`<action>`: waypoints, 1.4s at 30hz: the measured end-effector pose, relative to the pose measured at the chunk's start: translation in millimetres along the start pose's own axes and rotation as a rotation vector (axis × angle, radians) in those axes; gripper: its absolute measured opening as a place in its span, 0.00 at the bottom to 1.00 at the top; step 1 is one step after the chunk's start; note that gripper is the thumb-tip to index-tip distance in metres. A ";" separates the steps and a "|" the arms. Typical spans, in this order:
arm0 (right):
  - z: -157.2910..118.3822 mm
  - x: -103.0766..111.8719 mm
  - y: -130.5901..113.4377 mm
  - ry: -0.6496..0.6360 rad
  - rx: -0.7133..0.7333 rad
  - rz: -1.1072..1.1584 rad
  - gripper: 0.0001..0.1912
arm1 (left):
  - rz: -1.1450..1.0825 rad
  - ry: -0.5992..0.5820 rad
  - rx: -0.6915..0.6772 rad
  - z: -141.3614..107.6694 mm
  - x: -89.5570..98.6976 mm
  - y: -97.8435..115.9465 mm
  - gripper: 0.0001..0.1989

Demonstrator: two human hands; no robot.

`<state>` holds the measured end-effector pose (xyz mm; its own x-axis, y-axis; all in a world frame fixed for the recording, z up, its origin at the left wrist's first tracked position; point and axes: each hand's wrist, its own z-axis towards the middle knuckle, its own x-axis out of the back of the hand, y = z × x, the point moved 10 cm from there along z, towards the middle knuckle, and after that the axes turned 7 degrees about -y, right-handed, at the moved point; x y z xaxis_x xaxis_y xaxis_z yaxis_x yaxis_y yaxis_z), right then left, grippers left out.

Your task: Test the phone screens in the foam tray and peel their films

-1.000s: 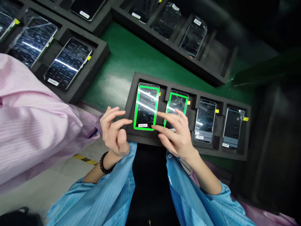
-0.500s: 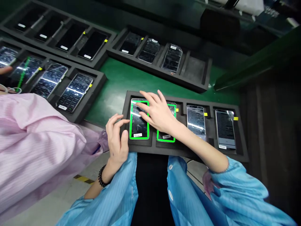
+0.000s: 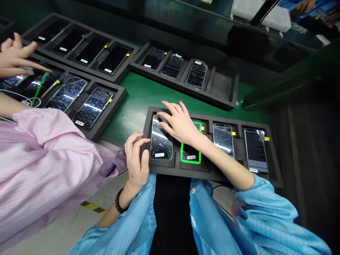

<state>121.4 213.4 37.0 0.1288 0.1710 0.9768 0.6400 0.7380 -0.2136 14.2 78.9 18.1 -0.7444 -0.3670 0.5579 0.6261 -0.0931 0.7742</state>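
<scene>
Although open in grip, right hand (image 3: 181,124) over 1 half-hidden green-bordered phone (image 3: 190,152)

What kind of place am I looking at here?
Probably a phone testing or assembly line: black trays hold rows of phones with white labels on a green bench, and two people work side by side in blue and pink smocks.

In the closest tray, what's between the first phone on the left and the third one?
A phone with a green border, partly hidden by the right hand, sits between the leftmost phone and the third phone, as the head view shows.
</scene>
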 end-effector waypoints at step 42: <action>-210.2 14.7 33.2 0.287 -0.147 0.165 0.17 | 0.223 -0.354 0.069 34.0 -30.3 -13.1 0.29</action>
<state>303.8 103.2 47.3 0.4339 0.0741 0.8979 0.6921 0.6107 -0.3848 20.7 122.7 1.2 -0.6337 -0.0290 0.7731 0.7729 0.0196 0.6343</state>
